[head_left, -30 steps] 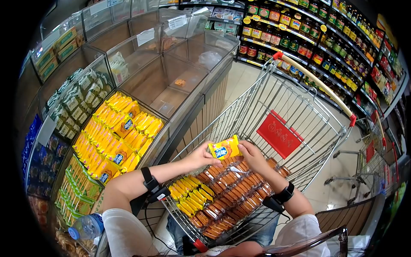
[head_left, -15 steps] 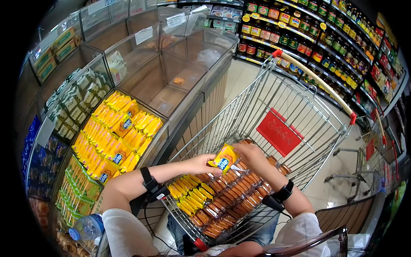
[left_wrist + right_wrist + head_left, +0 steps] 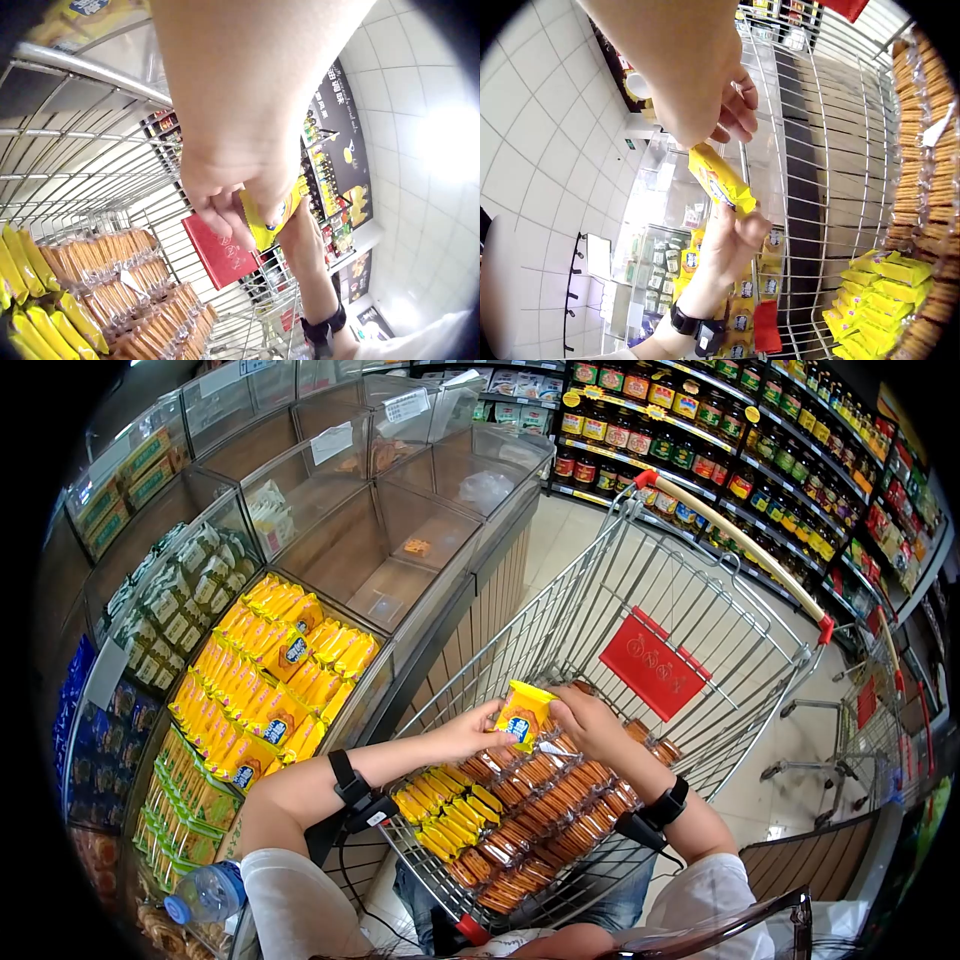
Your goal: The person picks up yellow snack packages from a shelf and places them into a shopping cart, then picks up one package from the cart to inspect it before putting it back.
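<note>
Both hands hold one yellow packet above the cart basket. The left hand pinches its lower left side, thumb on the front. My right hand grips the right edge. In the left wrist view the packet shows between the left hand and the right hand. The right wrist view shows the packet with the left hand at its lower end and the right hand at its upper end. Below lie rows of clear-wrapped brown biscuits and yellow packets.
The cart has a red panel and wire sides. To the left, a bin of yellow packets stands beside green-and-white packets. A bottle is at lower left. Shelves of jars and another cart are beyond.
The packet has turned from lying nearly sideways to more upright, with its yellow top end up. Both hands have shifted slightly with it and still hold it.
</note>
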`<state>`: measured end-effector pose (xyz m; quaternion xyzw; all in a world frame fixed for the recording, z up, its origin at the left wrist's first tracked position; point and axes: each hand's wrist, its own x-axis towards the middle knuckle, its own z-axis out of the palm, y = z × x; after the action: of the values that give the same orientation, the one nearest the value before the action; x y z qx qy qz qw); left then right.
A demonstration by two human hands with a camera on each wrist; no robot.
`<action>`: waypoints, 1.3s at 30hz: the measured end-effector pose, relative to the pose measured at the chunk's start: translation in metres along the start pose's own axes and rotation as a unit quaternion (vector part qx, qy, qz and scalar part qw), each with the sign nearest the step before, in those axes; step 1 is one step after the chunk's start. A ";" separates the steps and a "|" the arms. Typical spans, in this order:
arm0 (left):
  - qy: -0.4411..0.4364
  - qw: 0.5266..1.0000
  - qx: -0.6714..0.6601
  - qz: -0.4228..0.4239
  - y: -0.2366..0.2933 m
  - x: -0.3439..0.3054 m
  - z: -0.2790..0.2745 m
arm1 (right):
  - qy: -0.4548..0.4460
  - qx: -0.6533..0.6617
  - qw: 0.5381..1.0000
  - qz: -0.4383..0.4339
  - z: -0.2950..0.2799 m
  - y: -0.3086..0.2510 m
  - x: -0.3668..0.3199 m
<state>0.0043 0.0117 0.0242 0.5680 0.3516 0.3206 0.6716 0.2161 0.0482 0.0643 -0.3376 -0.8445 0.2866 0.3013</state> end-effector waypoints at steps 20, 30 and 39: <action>-0.049 0.999 -0.001 -0.021 0.003 -0.004 0.004 | -0.057 0.019 0.998 0.017 0.000 0.003 0.001; -0.050 0.998 0.019 -0.031 -0.007 -0.005 0.005 | -0.053 -0.124 0.990 -0.029 0.004 0.010 0.001; -0.061 0.997 0.013 -0.045 -0.008 -0.006 0.008 | -0.050 -0.188 0.978 -0.072 0.004 0.013 0.002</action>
<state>0.0078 0.0012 0.0179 0.5786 0.3393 0.2500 0.6982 0.2174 0.0563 0.0527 -0.3118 -0.9193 0.1170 0.2096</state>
